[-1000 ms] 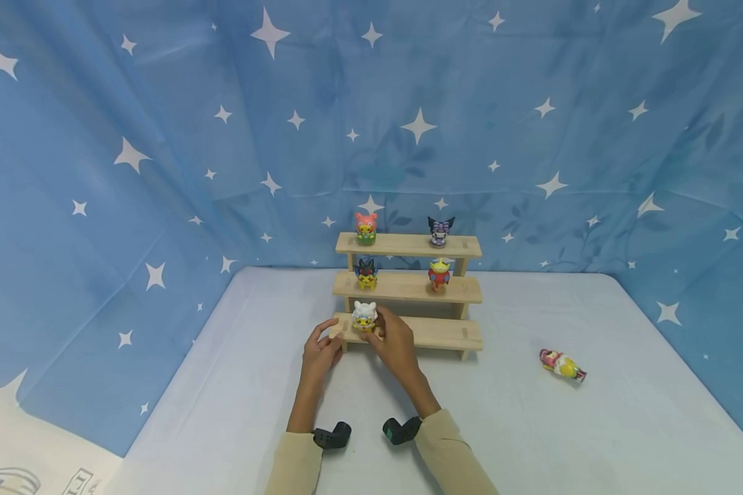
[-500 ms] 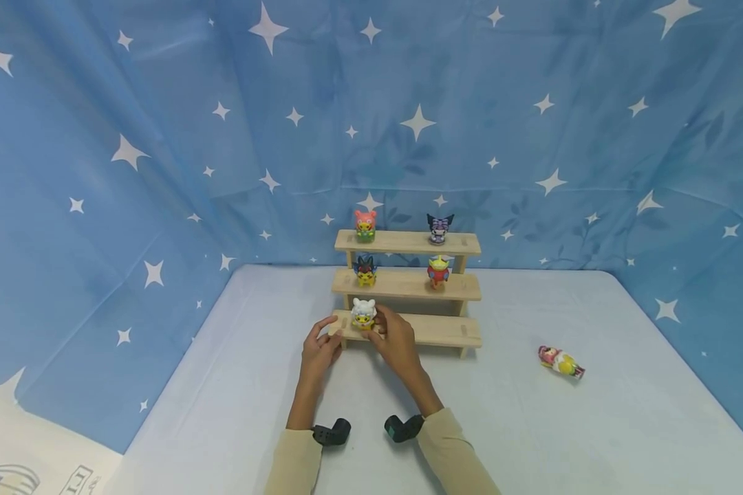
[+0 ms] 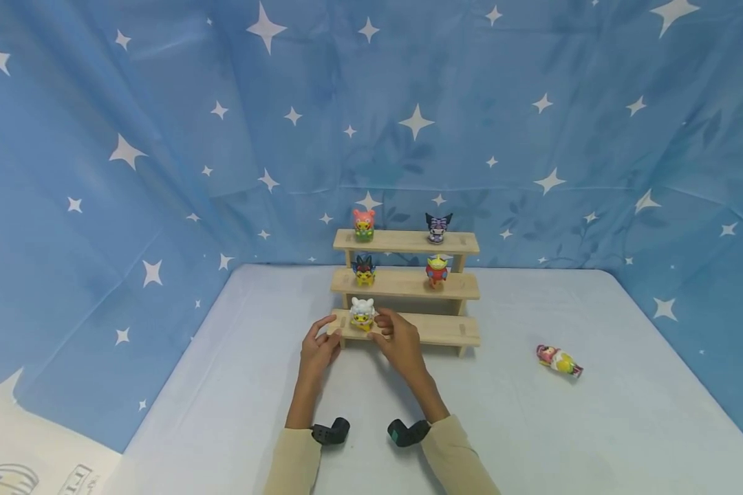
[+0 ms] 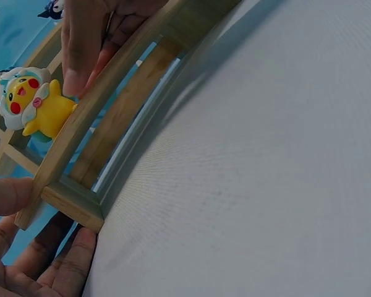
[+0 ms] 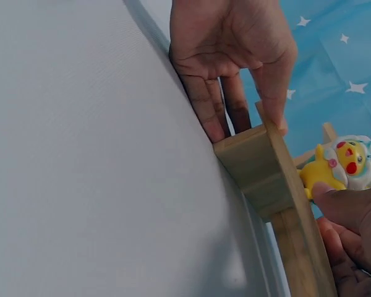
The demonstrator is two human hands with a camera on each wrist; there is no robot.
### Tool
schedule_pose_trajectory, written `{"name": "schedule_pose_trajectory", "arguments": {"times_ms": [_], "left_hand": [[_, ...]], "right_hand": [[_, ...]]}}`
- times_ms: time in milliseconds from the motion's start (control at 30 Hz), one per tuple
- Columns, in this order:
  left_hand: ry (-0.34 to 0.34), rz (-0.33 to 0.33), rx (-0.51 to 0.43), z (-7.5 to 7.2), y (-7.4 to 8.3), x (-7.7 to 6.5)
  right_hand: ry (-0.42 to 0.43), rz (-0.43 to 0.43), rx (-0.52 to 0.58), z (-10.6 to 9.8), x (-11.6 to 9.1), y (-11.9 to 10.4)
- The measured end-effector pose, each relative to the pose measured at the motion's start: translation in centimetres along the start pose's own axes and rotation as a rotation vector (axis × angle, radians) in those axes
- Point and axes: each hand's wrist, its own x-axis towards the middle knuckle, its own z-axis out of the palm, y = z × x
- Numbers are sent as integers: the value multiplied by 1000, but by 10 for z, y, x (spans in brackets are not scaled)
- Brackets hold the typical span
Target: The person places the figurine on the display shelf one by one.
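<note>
A small yellow figurine in a white hood (image 3: pixel 362 315) stands upright near the left end of the lowest step of a wooden tiered shelf (image 3: pixel 433 328). My right hand (image 3: pixel 402 344) is just right of it, thumb and fingers parted; in the left wrist view a small gap separates the thumb from the figurine (image 4: pixel 46 108). My left hand (image 3: pixel 317 354) holds the shelf's left end. In the right wrist view, the left thumb lies on the board edge and the other fingers (image 5: pixel 207 114) are beside the shelf leg.
On the upper steps stand a pink-hooded figurine (image 3: pixel 364 225), a black-eared one (image 3: pixel 437 228), a dark-eared yellow one (image 3: pixel 364 270) and a red-and-yellow one (image 3: pixel 436 271). Another figurine (image 3: pixel 559 361) lies on the white table (image 3: pixel 532 433) at right. A blue starry cloth (image 3: pixel 322 82) hangs behind.
My right hand has let go of the white-hooded figurine and drawn slightly to the right, fingers spreading. The figurine stays on the lowest step. My left hand stays at the shelf's end.
</note>
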Motion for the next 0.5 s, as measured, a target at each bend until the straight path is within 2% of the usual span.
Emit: {"name": "schedule_pose_trajectory", "arguments": {"times_ms": [200,400,500], "left_hand": [[24,-3,21,1,0,-1],[13,11,15,1,-1,1],[4,21,11,1,-1,2]], "right_hand": [[22,-12,50,-12,-7,4],[81,-63,-8,-32,-10,10],[106,-60,-36,-44,-11,14]]}}
